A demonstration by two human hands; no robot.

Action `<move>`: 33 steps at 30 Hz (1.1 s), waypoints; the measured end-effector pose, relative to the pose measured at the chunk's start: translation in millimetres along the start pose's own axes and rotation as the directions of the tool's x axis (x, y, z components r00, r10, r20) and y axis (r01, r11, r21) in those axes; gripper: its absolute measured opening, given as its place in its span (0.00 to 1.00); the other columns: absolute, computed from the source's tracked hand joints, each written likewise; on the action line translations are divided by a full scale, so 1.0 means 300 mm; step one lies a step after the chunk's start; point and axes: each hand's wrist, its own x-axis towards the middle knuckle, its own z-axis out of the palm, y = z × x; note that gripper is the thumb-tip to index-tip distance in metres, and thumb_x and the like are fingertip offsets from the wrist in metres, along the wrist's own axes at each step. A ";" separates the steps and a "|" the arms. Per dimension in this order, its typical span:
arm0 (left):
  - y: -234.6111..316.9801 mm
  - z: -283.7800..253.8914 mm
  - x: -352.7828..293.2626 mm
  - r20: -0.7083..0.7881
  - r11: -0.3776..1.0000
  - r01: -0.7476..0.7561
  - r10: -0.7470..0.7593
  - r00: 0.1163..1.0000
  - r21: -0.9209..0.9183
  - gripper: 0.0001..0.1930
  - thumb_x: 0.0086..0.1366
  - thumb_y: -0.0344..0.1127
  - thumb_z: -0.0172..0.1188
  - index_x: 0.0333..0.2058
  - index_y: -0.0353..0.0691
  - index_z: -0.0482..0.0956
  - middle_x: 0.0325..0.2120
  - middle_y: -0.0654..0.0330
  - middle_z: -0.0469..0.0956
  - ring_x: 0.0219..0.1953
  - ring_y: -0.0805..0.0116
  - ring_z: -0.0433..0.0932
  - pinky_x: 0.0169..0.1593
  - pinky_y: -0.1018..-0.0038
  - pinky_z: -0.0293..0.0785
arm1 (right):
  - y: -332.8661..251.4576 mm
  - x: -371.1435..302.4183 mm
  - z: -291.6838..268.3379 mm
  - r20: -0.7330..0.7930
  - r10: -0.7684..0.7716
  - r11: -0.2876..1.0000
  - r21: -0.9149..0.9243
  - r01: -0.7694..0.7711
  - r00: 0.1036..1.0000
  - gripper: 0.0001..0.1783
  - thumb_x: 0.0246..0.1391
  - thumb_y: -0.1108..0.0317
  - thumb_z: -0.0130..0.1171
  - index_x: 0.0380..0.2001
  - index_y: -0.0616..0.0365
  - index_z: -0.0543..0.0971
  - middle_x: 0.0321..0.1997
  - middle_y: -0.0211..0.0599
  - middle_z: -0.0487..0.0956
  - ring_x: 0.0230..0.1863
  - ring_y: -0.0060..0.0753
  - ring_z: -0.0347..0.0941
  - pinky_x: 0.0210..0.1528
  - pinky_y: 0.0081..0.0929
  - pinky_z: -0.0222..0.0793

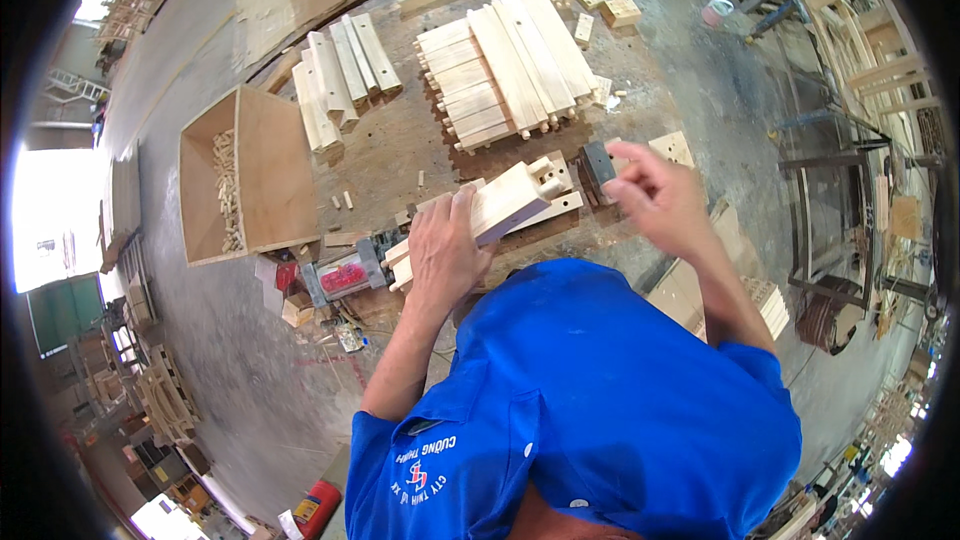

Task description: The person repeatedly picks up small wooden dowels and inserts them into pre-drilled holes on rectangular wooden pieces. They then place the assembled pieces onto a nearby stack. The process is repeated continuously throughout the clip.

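My left hand (443, 245) is wrapped round a pale wooden bar (508, 202), held tilted over the near edge of the workbench. Short round dowels (546, 178) stick out of the bar's far right end. Beneath it lie other pale wooden pieces (560, 208), partly hidden by the bar. My right hand (660, 202) hovers to the right of the bar, its fingers half curled and apart, with nothing plainly seen in them. Just left of its fingertips stands a dark block (598, 164) on the bench.
Stacked bars with dowelled ends (510, 65) cover the bench's far middle, with drilled bars (345, 70) to their left. An open wooden box (275, 165) holds many loose dowels. A clamp-like tool with a red part (343, 277) sits at the near left edge. Metal frames (830, 225) stand right.
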 end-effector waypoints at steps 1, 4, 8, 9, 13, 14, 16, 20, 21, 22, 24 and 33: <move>-0.005 0.032 0.015 0.023 0.999 -0.035 0.035 0.999 0.013 0.41 0.52 0.53 0.82 0.59 0.35 0.76 0.43 0.51 0.80 0.47 0.50 0.80 0.52 0.56 0.74 | 0.066 -0.021 -0.037 -0.098 0.040 0.999 0.022 -0.038 0.994 0.18 0.67 0.67 0.69 0.57 0.60 0.83 0.33 0.31 0.83 0.30 0.20 0.77 0.35 0.25 0.74; -0.006 0.141 0.085 0.125 0.991 -0.122 0.114 0.986 0.054 0.48 0.48 0.68 0.79 0.58 0.36 0.77 0.39 0.52 0.80 0.44 0.51 0.80 0.48 0.57 0.73 | 0.136 -0.064 -0.077 -0.269 0.162 0.983 0.131 -0.130 0.949 0.17 0.68 0.66 0.69 0.57 0.59 0.84 0.31 0.26 0.82 0.29 0.16 0.74 0.34 0.22 0.72; -0.015 0.319 0.146 0.122 0.967 -0.220 0.205 0.971 0.130 0.54 0.47 0.76 0.72 0.58 0.35 0.76 0.36 0.53 0.77 0.39 0.54 0.77 0.44 0.59 0.71 | 0.181 -0.097 -0.055 -0.299 0.205 0.958 0.257 -0.128 0.932 0.15 0.70 0.64 0.68 0.55 0.59 0.85 0.30 0.25 0.81 0.30 0.14 0.74 0.34 0.19 0.71; -0.014 0.354 0.158 0.133 0.961 -0.234 0.215 0.967 0.149 0.54 0.47 0.78 0.71 0.59 0.34 0.76 0.36 0.53 0.77 0.39 0.55 0.77 0.43 0.59 0.70 | 0.199 -0.107 -0.043 -0.286 0.199 0.961 0.247 -0.129 0.937 0.15 0.70 0.65 0.68 0.55 0.60 0.85 0.31 0.25 0.81 0.30 0.14 0.74 0.34 0.19 0.71; -0.041 0.440 0.152 0.164 0.954 -0.231 0.201 0.966 0.189 0.55 0.50 0.80 0.67 0.59 0.34 0.76 0.36 0.52 0.77 0.38 0.55 0.76 0.42 0.60 0.69 | 0.220 -0.127 -0.024 -0.214 0.179 0.976 0.161 -0.146 0.960 0.15 0.69 0.66 0.68 0.54 0.61 0.85 0.32 0.27 0.82 0.31 0.17 0.75 0.35 0.22 0.72; -0.038 0.444 0.150 0.147 0.954 -0.238 0.212 0.966 0.183 0.54 0.51 0.80 0.66 0.59 0.34 0.76 0.36 0.52 0.77 0.38 0.55 0.76 0.42 0.60 0.69 | 0.224 -0.132 -0.024 -0.196 0.182 0.979 0.126 -0.160 0.964 0.15 0.69 0.66 0.68 0.54 0.61 0.85 0.32 0.28 0.83 0.31 0.17 0.75 0.36 0.23 0.73; -0.036 0.450 0.141 0.109 0.955 -0.241 0.224 0.968 0.174 0.53 0.53 0.79 0.65 0.59 0.34 0.76 0.35 0.52 0.77 0.38 0.55 0.75 0.42 0.60 0.68 | 0.231 -0.122 -0.020 -0.206 0.185 0.979 0.128 -0.161 0.961 0.15 0.69 0.67 0.68 0.54 0.62 0.85 0.33 0.29 0.84 0.32 0.18 0.75 0.37 0.24 0.73; -0.028 0.465 0.146 0.081 0.948 -0.250 0.238 0.968 0.196 0.50 0.56 0.78 0.64 0.59 0.35 0.77 0.35 0.52 0.76 0.38 0.54 0.75 0.43 0.59 0.68 | 0.206 -0.072 0.000 -0.147 0.173 0.985 0.039 -0.170 0.974 0.15 0.68 0.67 0.68 0.54 0.61 0.85 0.34 0.31 0.86 0.33 0.19 0.76 0.38 0.25 0.74; -0.025 0.467 0.148 0.076 0.952 -0.242 0.231 0.970 0.189 0.50 0.57 0.78 0.64 0.59 0.35 0.77 0.35 0.52 0.76 0.38 0.54 0.75 0.43 0.59 0.68 | 0.204 -0.060 0.008 -0.128 0.165 0.986 0.042 -0.161 0.978 0.15 0.68 0.67 0.68 0.54 0.61 0.85 0.34 0.31 0.86 0.33 0.19 0.76 0.38 0.24 0.74; -0.024 0.468 0.149 0.071 0.955 -0.233 0.224 0.972 0.182 0.50 0.57 0.78 0.63 0.59 0.35 0.78 0.35 0.52 0.76 0.38 0.54 0.75 0.43 0.59 0.68 | 0.203 -0.049 0.018 -0.107 0.157 0.987 0.045 -0.153 0.982 0.15 0.68 0.67 0.68 0.55 0.61 0.85 0.35 0.31 0.86 0.34 0.19 0.76 0.39 0.24 0.74; -0.027 0.463 0.145 0.078 0.961 -0.227 0.217 0.973 0.160 0.49 0.57 0.77 0.64 0.59 0.35 0.78 0.35 0.52 0.76 0.39 0.53 0.75 0.44 0.58 0.68 | 0.201 -0.028 0.042 -0.067 0.139 0.989 0.057 -0.136 0.988 0.15 0.68 0.67 0.68 0.55 0.61 0.85 0.35 0.31 0.85 0.34 0.19 0.76 0.39 0.24 0.74; -0.037 0.471 0.130 0.111 0.958 -0.199 0.179 0.978 0.205 0.52 0.56 0.81 0.61 0.62 0.36 0.78 0.36 0.53 0.76 0.40 0.56 0.73 0.46 0.60 0.68 | 0.177 0.014 0.093 0.070 0.114 0.990 0.072 -0.119 0.991 0.16 0.70 0.65 0.68 0.55 0.62 0.85 0.36 0.30 0.85 0.37 0.18 0.77 0.42 0.22 0.75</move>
